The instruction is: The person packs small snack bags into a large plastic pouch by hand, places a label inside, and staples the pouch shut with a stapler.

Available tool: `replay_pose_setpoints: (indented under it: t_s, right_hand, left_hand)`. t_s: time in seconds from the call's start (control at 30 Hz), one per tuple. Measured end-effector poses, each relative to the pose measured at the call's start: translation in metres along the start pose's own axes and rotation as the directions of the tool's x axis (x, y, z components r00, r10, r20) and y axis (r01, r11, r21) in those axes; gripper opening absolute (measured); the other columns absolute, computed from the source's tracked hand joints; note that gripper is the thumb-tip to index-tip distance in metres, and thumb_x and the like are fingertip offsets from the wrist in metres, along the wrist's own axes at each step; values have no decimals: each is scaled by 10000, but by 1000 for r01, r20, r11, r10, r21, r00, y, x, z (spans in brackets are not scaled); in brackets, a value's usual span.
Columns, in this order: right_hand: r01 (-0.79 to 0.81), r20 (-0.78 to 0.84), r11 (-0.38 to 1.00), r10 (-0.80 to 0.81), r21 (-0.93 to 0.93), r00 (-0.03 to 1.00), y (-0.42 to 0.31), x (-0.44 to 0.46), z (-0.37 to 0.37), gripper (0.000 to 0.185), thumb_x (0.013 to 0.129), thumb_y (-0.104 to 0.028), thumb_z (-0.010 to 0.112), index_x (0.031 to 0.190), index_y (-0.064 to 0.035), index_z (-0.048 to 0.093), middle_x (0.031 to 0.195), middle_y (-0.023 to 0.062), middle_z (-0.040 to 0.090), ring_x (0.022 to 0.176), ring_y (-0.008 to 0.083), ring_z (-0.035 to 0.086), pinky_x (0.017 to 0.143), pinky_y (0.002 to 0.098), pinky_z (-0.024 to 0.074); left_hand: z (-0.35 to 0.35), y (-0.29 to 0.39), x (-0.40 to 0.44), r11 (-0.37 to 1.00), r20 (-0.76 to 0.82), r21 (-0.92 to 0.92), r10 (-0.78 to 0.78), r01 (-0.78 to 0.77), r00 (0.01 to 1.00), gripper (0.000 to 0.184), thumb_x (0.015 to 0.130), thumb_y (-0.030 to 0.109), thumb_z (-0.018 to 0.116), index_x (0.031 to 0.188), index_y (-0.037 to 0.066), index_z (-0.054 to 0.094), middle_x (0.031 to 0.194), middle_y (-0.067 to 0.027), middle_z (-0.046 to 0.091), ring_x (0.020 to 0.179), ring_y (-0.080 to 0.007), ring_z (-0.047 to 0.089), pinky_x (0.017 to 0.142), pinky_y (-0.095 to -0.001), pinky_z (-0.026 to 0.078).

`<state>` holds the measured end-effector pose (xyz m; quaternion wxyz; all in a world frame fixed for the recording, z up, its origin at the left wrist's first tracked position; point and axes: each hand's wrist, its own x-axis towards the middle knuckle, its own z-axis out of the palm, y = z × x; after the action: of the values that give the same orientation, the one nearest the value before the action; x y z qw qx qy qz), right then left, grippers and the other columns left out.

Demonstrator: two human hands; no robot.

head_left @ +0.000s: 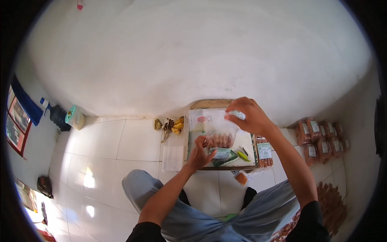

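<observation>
A clear plastic bag [219,140] of brown pieces with a green and white label lies on the low table [246,140]. My left hand [198,155] holds the lower left side of this bag, fingers curled round its edge. Above the bag's top end, my right hand [250,116] is closed on a small whitish, crinkled thing, perhaps plastic or a label. Right of the bag, a bright green object [243,156] rests on the table beside a small dark one. Another labelled packet [264,152] is at the table's right side.
Several filled packets [321,141] are stacked at the right wall. Bananas [177,125] and a pale, flat stack [173,158] lie left of the table. Loose brown pieces [331,203] are at the lower right. A small orange packet [241,178] sits in front, between my legs.
</observation>
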<state>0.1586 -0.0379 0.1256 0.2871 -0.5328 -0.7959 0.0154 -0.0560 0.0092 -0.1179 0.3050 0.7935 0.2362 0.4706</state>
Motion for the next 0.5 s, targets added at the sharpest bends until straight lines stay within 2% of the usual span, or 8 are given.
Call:
replay_pose_setpoints:
  t_s: [0.03,0.17,0.23,0.3,0.37,0.4,0.47,0.5]
  right_hand:
    - [45,-18,999,-44,23,999,1,-10,4,202,835,-274,741,960,-118,713,937,49,695,1142,233,561,1061,467,345]
    - [15,210,979,28,-203,977,6,-24,14,141,802,-231,776,896,-139,725,1037,-6,681,1224,222,493,1137,505,228]
    - [22,158,988,3,-152,987,9,-29,10,121,796,-212,779,876,-138,727,1103,6,657,1233,240,485,1138,495,240]
    - [30,108,995,-20,-97,994,8,-34,9,101,791,-192,783,856,-137,728,1170,18,634,1243,258,477,1140,485,252]
    - [-33,34,999,32,27,999,5,-42,9,237,800,-180,783,1003,-100,689,1261,79,572,1239,286,484,1108,449,319]
    - [-32,34,999,31,28,999,6,-48,14,237,800,-180,783,1003,-100,689,1261,79,572,1239,286,484,1108,449,319]
    - [-204,-106,868,279,452,954,18,-64,37,461,825,-253,764,1194,-56,572,1314,142,520,1185,304,531,1015,427,411]
    - [-254,-60,871,306,420,950,32,-73,49,599,846,-303,754,1292,-25,466,1279,166,541,1178,315,540,974,415,452]
  left_hand:
    - [0,1,0,999,-4,47,7,-7,1000,838,785,150,787,1355,9,189,1236,-239,507,1009,-373,651,863,-430,555]
    - [-4,1,5,1000,27,-3,-17,17,999,819,792,182,784,1370,15,229,1267,-242,502,1010,-379,649,847,-440,553]
    - [-8,1,8,989,108,69,-138,131,984,825,812,249,763,1408,30,237,1306,-235,494,1038,-380,638,837,-446,546]
    - [-9,4,9,985,114,86,-156,147,981,824,816,275,753,1425,47,246,1333,-229,481,1054,-381,630,840,-448,541]
    - [-13,9,14,982,127,105,-167,154,978,825,820,301,743,1442,65,255,1361,-222,469,1069,-383,621,842,-450,535]
    - [-17,15,18,982,162,143,-149,126,976,808,819,303,737,1449,98,274,1371,-216,459,1093,-387,607,856,-448,529]
    - [-24,20,24,978,199,182,-137,101,970,793,819,305,731,1456,132,292,1381,-210,450,1117,-390,592,869,-447,524]
    - [-27,21,25,978,264,195,-127,76,956,760,821,293,724,1451,161,320,1383,-210,444,1127,-390,583,878,-446,520]
